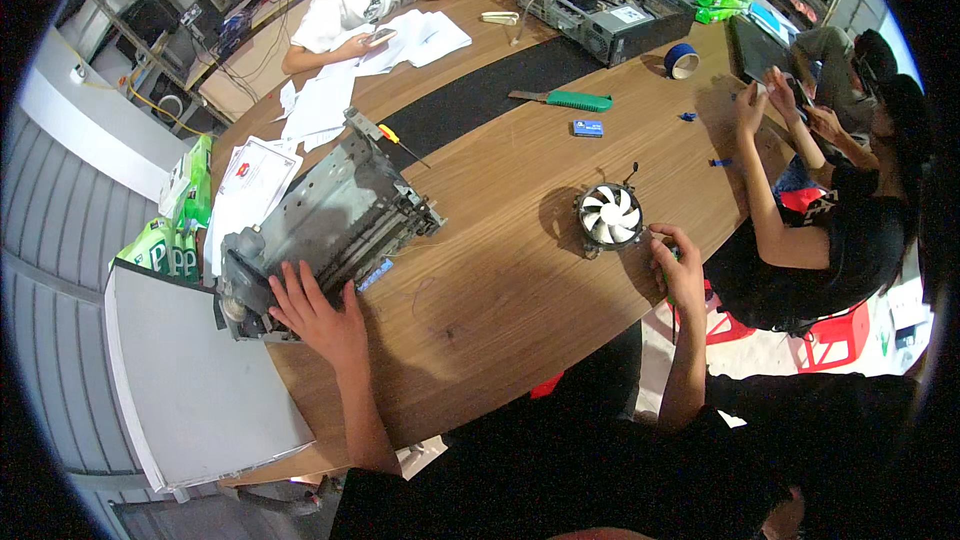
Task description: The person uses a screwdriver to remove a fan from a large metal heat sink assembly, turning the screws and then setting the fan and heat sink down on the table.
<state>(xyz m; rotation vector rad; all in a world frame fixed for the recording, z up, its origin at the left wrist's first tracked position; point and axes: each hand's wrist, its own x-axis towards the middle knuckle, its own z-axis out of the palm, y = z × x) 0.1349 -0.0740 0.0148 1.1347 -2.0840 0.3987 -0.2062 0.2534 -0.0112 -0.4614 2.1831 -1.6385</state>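
My left hand (322, 325) lies with fingers spread against the near end of a stripped grey metal machine frame (325, 205), which looks like a printer chassis. It rests on the table at the left. My right hand (680, 265) is closed at the table's near right edge, around a thin tool (673, 318) with a bit of green at the grip and a dark shaft pointing down. Its exact kind is partly hidden by the fingers. Just left of that hand stands a cooling fan (610, 214) with white blades and a black frame.
A yellow-and-red screwdriver (390, 134) lies at the frame's far end. Farther off are a green-handled knife (565, 100), a small blue box (588, 128), a blue tape roll (682, 61) and an open computer case (610, 15). People sit across and at right.
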